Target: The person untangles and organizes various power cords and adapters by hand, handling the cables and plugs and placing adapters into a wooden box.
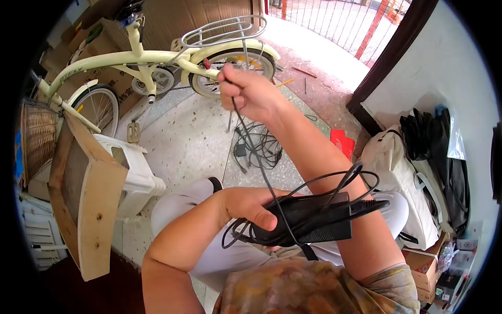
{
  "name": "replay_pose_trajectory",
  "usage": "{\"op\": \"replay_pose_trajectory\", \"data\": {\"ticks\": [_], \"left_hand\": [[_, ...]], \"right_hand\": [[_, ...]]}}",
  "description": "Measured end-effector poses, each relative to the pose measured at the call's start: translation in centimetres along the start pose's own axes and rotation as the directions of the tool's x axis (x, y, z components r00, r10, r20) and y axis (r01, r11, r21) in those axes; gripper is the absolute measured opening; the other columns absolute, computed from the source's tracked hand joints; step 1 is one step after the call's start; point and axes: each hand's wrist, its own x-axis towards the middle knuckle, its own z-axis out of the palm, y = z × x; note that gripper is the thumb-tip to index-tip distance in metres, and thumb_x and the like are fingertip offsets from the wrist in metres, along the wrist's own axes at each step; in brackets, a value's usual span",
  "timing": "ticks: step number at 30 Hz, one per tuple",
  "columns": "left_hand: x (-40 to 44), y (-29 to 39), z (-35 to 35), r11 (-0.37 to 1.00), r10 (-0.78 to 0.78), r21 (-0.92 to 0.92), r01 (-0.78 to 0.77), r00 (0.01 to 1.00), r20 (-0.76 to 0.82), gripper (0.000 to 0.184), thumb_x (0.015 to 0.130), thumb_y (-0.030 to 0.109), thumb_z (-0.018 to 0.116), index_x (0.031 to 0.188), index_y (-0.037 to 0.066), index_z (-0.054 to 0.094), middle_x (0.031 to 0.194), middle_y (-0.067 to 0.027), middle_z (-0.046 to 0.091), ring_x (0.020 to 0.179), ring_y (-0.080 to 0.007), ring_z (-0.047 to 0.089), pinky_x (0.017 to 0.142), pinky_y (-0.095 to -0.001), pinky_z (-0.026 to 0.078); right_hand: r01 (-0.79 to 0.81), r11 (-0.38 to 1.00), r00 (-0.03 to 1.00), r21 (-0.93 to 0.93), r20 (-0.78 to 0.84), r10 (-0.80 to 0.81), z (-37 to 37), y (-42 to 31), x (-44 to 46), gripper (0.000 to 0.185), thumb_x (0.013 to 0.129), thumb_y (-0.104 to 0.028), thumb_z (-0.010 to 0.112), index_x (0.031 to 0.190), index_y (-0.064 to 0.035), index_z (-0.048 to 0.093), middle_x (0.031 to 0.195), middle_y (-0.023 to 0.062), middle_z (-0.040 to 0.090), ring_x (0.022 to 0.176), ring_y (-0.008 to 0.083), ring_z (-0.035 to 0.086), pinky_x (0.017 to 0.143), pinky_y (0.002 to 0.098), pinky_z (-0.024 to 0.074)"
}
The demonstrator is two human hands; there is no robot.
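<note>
My left hand (253, 209) is wrapped round a black power adapter (327, 230) with loops of black cable wound about it, held over my lap. Higher up, in front of the bicycle's rear wheel, my right hand (248, 94) is closed on a strand of the black cable (256, 149). That strand runs taut down from my right hand to the bundle in my left. Some left fingers are hidden behind the bundle. On the floor beyond lies a tangle of other black cables (266, 144) with a small black plug-in adapter (240, 150).
A pale yellow bicycle (115, 58) stands across the back left. At the left are a wooden frame (99, 220) and a white plastic stool (130, 178). A red packet (342, 142) lies on the floor near a white bag (389, 167) and a cardboard box (421, 267) at the right.
</note>
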Motion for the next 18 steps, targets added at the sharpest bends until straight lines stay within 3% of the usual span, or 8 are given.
{"op": "replay_pose_trajectory", "data": {"ticks": [5, 7, 8, 11, 13, 14, 15, 18], "left_hand": [[-0.9, 0.2, 0.1, 0.995, 0.053, -0.091, -0.045, 0.995, 0.089, 0.084, 0.055, 0.030, 0.078, 0.115, -0.008, 0.033, 0.090, -0.0229, 0.052, 0.071, -0.0270, 0.055, 0.058, -0.0339, 0.045], [-1.7, 0.7, 0.4, 0.977, 0.211, 0.013, -0.212, 0.977, 0.017, 0.076, 0.055, 0.032, 0.077, 0.108, -0.008, 0.040, 0.087, -0.0222, 0.051, 0.068, -0.0252, 0.053, 0.058, -0.0327, 0.043], [-2.2, 0.8, 0.8, 0.959, 0.253, 0.158, -0.235, 0.961, -0.112, 0.069, 0.055, 0.043, 0.075, 0.097, -0.005, 0.049, 0.078, -0.0121, 0.056, 0.066, -0.0189, 0.057, 0.057, -0.0280, 0.046], [-2.5, 1.2, -0.2, 0.912, 0.345, 0.266, -0.312, 0.935, -0.086, 0.069, 0.056, 0.043, 0.074, 0.098, -0.005, 0.049, 0.078, -0.0126, 0.057, 0.067, -0.0184, 0.057, 0.057, -0.0281, 0.046], [-2.6, 1.5, 0.0, 0.888, 0.389, 0.317, -0.334, 0.912, -0.128, 0.067, 0.059, 0.042, 0.073, 0.100, -0.005, 0.048, 0.079, -0.0124, 0.057, 0.067, -0.0186, 0.058, 0.059, -0.0282, 0.047], [-2.4, 1.6, 0.3, 0.879, 0.440, 0.310, -0.362, 0.867, -0.234, 0.073, 0.057, 0.045, 0.073, 0.102, -0.005, 0.046, 0.082, -0.0144, 0.055, 0.066, -0.0199, 0.057, 0.057, -0.0292, 0.046], [-2.2, 1.7, 0.4, 0.869, 0.481, 0.305, -0.390, 0.810, -0.336, 0.079, 0.055, 0.049, 0.073, 0.104, -0.006, 0.044, 0.085, -0.0165, 0.053, 0.065, -0.0212, 0.055, 0.054, -0.0302, 0.046], [-2.0, 1.7, -1.2, 0.855, 0.510, 0.309, -0.416, 0.784, -0.354, 0.079, 0.059, 0.052, 0.069, 0.107, -0.005, 0.043, 0.089, -0.0163, 0.053, 0.069, -0.0222, 0.056, 0.058, -0.0310, 0.047]], "right_hand": [[0.103, 0.980, 0.995, 0.170, -0.031, -0.099, -3.6, 0.3, 0.1, 0.018, 0.088, -0.024, 0.041, 0.079, -0.0083, 0.043, 0.053, -0.0029, 0.037, 0.044, 0.0071, 0.030, 0.040, 0.0185, 0.0260], [0.012, 0.993, 0.979, 0.120, -0.204, 0.013, -5.3, 1.9, -1.2, 0.018, 0.087, -0.023, 0.043, 0.078, -0.0087, 0.043, 0.053, -0.0030, 0.037, 0.043, 0.0076, 0.030, 0.041, 0.0195, 0.0269], [0.005, 0.988, 0.983, 0.154, -0.184, 0.024, -6.1, 2.6, -2.1, 0.018, 0.087, -0.023, 0.043, 0.077, -0.0088, 0.043, 0.054, -0.0028, 0.037, 0.044, 0.0076, 0.031, 0.042, 0.0198, 0.0278], [0.077, 0.933, 0.997, 0.353, -0.026, -0.072, -10.3, 4.7, -5.0, 0.018, 0.086, -0.022, 0.044, 0.075, -0.0090, 0.045, 0.057, -0.0020, 0.041, 0.048, 0.0080, 0.037, 0.044, 0.0207, 0.0326], [0.374, 0.881, 0.856, 0.289, -0.472, -0.208, -7.0, 4.3, -8.1, 0.017, 0.087, -0.022, 0.044, 0.075, -0.0096, 0.047, 0.060, -0.0015, 0.045, 0.052, 0.0096, 0.043, 0.048, 0.0230, 0.0375], [0.280, 0.930, 0.802, 0.237, -0.590, -0.091, -7.6, 4.1, -8.9, 0.017, 0.087, -0.025, 0.043, 0.079, -0.0103, 0.047, 0.062, -0.0004, 0.047, 0.055, 0.0124, 0.046, 0.053, 0.0263, 0.0408], [0.296, 0.924, 0.811, 0.243, -0.575, -0.109, -9.8, 4.7, -9.9, 0.020, 0.088, -0.029, 0.042, 0.082, -0.0104, 0.047, 0.062, 0.0005, 0.047, 0.055, 0.0126, 0.045, 0.055, 0.0263, 0.0395], [0.457, 0.882, 0.793, 0.113, -0.501, -0.346, -9.2, 4.2, -13.4, 0.021, 0.089, -0.030, 0.040, 0.085, -0.0103, 0.046, 0.061, 0.0005, 0.045, 0.055, 0.0110, 0.042, 0.055, 0.0234, 0.0354]]}}
